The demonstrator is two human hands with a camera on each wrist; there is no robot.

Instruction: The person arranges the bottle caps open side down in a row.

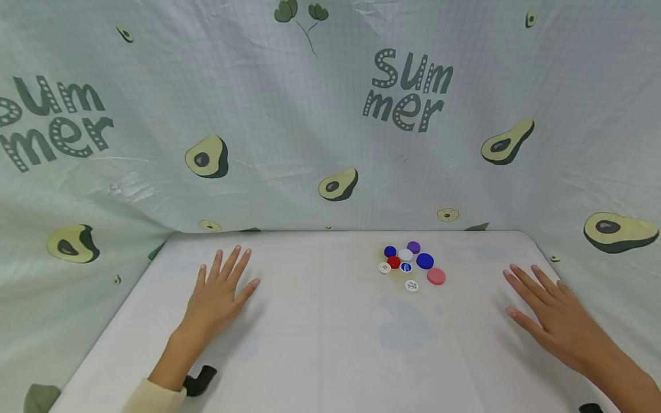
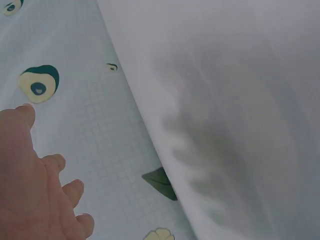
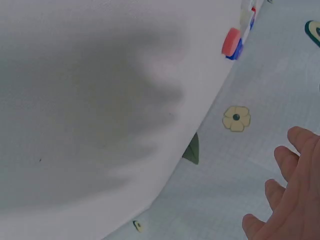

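Note:
A loose cluster of round bottle caps lies on the white table, right of the middle and toward the back. Among them are a pink cap [image 1: 436, 276], a large blue cap [image 1: 425, 261], a red cap [image 1: 394, 262], a purple cap [image 1: 413, 247] and several white or patterned ones, such as a white cap [image 1: 411, 285]. My left hand [image 1: 219, 295] hovers over the table's left side, fingers straight and spread, holding nothing. Over the right side my right hand [image 1: 555, 321] is held the same way, apart from the caps and nearest the pink one.
The white table [image 1: 320, 344] has its back edge against a pale cloth [image 1: 289, 115] printed with avocados and lettering, which also hangs at both sides. Black straps show at both wrists, including a strap end [image 1: 201, 381] near the left sleeve [image 1: 155, 397].

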